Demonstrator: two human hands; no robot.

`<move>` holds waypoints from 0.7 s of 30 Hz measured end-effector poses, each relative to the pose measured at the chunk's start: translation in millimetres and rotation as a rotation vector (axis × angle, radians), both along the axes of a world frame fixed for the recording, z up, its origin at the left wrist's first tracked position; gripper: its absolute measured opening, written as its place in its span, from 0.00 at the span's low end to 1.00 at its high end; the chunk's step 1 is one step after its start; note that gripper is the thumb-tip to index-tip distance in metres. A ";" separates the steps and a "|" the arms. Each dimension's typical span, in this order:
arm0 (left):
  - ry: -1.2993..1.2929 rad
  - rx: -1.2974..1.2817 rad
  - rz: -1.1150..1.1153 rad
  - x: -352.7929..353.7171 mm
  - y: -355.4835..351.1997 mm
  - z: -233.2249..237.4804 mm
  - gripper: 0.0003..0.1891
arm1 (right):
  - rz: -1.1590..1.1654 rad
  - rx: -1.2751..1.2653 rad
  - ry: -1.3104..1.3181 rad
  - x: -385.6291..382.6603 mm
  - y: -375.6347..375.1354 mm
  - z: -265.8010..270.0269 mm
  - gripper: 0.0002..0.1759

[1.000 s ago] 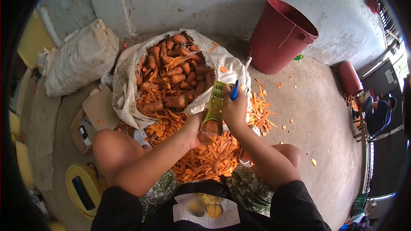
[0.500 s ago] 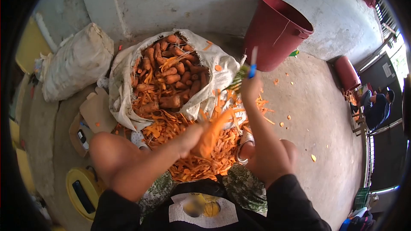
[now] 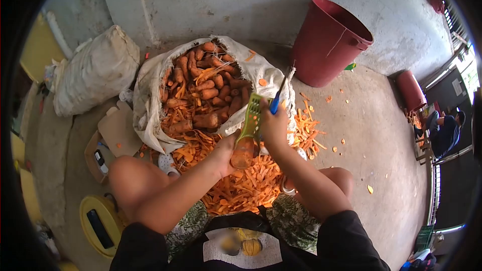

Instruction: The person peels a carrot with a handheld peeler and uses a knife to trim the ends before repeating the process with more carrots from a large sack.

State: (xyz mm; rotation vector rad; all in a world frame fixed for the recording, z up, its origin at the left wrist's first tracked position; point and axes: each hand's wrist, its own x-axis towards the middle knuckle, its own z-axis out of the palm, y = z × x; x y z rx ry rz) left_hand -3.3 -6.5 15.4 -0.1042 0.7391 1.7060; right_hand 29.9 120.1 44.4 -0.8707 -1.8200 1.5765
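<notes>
My left hand (image 3: 224, 154) is closed around a thick carrot (image 3: 244, 153), its blunt end towards me. My right hand (image 3: 274, 126) grips a flat green peeler (image 3: 251, 118) with holes in it, which lies over the carrot's far end. The same hand also holds a knife with a blue handle (image 3: 274, 104), its blade pointing up and away. Below both hands, a heap of orange peelings (image 3: 241, 188) covers the floor between my feet. Just beyond them, an open white sack (image 3: 150, 93) is full of unpeeled carrots (image 3: 207, 90).
A closed white sack (image 3: 98, 73) leans at the left, near a cardboard box (image 3: 118, 128). A tall red bin (image 3: 321, 45) stands by the wall. At lower left, a phone (image 3: 99, 228) lies on a yellow lid (image 3: 88, 211). Another person (image 3: 446, 133) sits far right.
My right hand has come down and inward from beside the sack, bringing the peeler onto the carrot. The carrot, blurred before, is now steadier and more upright in my left hand.
</notes>
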 end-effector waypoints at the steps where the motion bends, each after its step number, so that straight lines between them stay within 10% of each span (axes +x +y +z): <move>1: -0.001 0.003 0.003 2.1 0.0 2.7 0.15 | 0.018 -0.042 0.024 3.0 -11.3 5.3 0.14; 9: 0.151 -0.093 -0.144 4.8 1.1 -0.9 0.17 | -0.114 0.516 -0.219 3.3 13.1 -8.1 0.13; 13: 0.434 -0.137 -0.381 31.6 -11.2 32.0 0.20 | -0.548 0.525 -0.370 -1.8 125.1 -39.8 0.15; 21: 0.570 -0.035 -0.322 10.3 -13.5 33.5 0.18 | -0.423 0.413 -0.063 1.7 111.8 -12.3 0.16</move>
